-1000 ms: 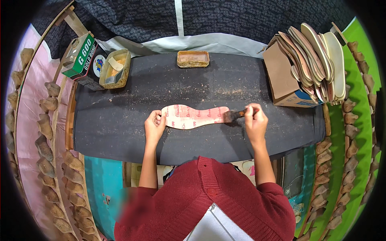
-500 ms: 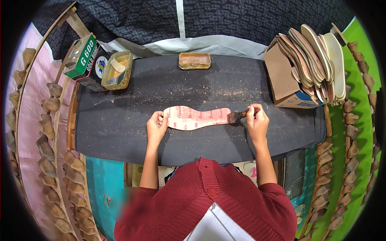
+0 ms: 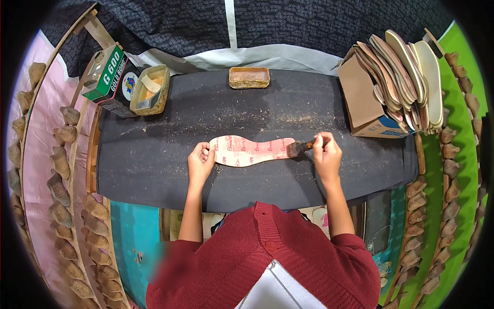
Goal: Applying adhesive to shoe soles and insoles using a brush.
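A pale pink insole (image 3: 252, 151) with red print lies lengthwise across the dark cloth, its wide end to the left. My left hand (image 3: 201, 159) pinches that wide end between thumb and fingers. In my right hand (image 3: 327, 153) is the handle of a paintbrush (image 3: 297, 149), held in a closed grip. The dark bristles rest over the narrow right end of the insole.
The cloth-covered table (image 3: 149, 170) carries scattered shavings. A metal can (image 3: 108, 82) and a tub with scrapers (image 3: 164, 98) stand back left; a small tray (image 3: 249, 78) is at the back. A cardboard box (image 3: 360, 95) of stacked insoles (image 3: 396, 72) stands right. Wooden shoe lasts (image 3: 59, 185) line side racks.
The brush and my right hand have shifted slightly left, bringing the bristles further onto the insole's narrow end. My left hand and the insole stay in place.
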